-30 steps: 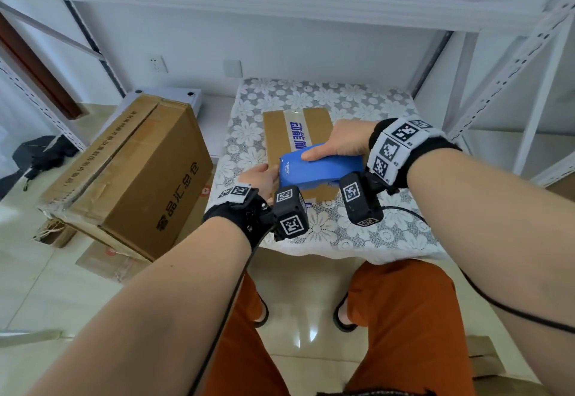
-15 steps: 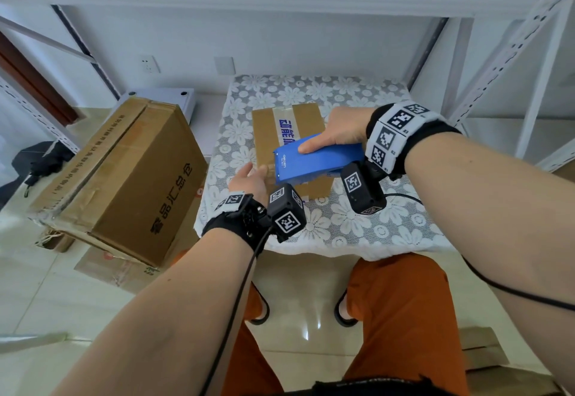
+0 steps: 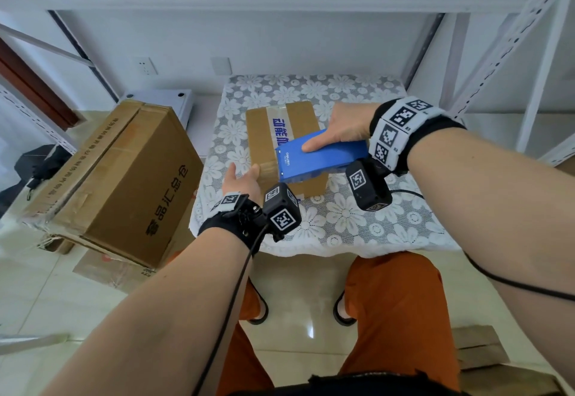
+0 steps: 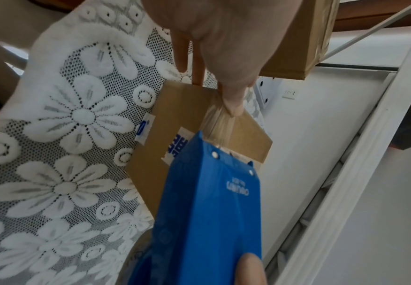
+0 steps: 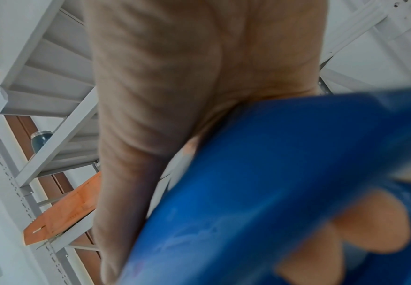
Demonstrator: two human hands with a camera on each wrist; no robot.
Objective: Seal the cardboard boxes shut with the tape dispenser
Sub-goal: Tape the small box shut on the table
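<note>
A small cardboard box (image 3: pixel 281 134) with a white printed tape strip lies on the lace-covered table (image 3: pixel 357 227). My right hand (image 3: pixel 339 129) grips the blue tape dispenser (image 3: pixel 317 159) over the box's near right part, index finger laid along its top. Clear tape (image 4: pixel 220 123) stretches from the dispenser's mouth across the box top. My left hand (image 3: pixel 242 179) holds the box's near left edge, its thumb (image 4: pixel 233 105) pressing the tape end down while the other fingers lie on the box's side. In the right wrist view the dispenser (image 5: pixel 260 192) fills the frame, blurred.
A large brown carton (image 3: pixel 118 178) leans tilted on the floor left of the table. White metal shelving (image 3: pixel 497 62) surrounds the table at the back and right. A white flat panel (image 3: pixel 161 100) lies behind the carton. My knees in orange trousers (image 3: pixel 395 311) are under the table's front edge.
The right hand has drawn the dispenser to the right and slightly back along the box, pulling clear tape out. The left hand has stayed at the box's near left edge.
</note>
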